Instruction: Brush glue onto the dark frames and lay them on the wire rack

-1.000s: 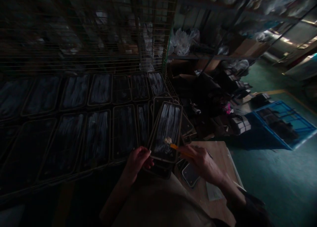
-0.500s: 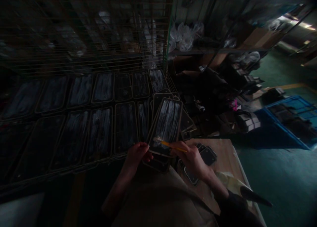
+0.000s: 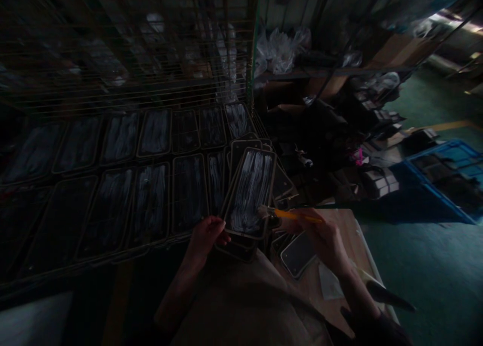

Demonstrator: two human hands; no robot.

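Dark panels (image 3: 150,202) lie at ten o'clock from the left hand (image 3: 206,237), which pinches a white-streaked plate (image 3: 251,190) at its two o'clock; a brush (image 3: 287,214) overlaps the plate's edge, gripped by the right hand (image 3: 321,232), the plate at its ten o'clock.

The black, rounded rectangular panel (image 3: 252,190) is showing lengthwise white streaks inside a thin tan border, while the slim yellow-orange-handled paintbrush (image 3: 292,215) is displaying paler bristles. The two rows of dark rectangular panels (image 3: 151,205) are repeating that tan edging, many carrying bluish-white streaks, others looking nearly plain black. The flat wooden tabletop (image 3: 351,230) is looking light brown. The bright blue plastic crate (image 3: 411,202) is contrasting with the teal-green floor (image 3: 418,255), which a yellow stripe (image 3: 453,126) is crossing. The small magenta item (image 3: 357,156) is standing out among blacks and greys.
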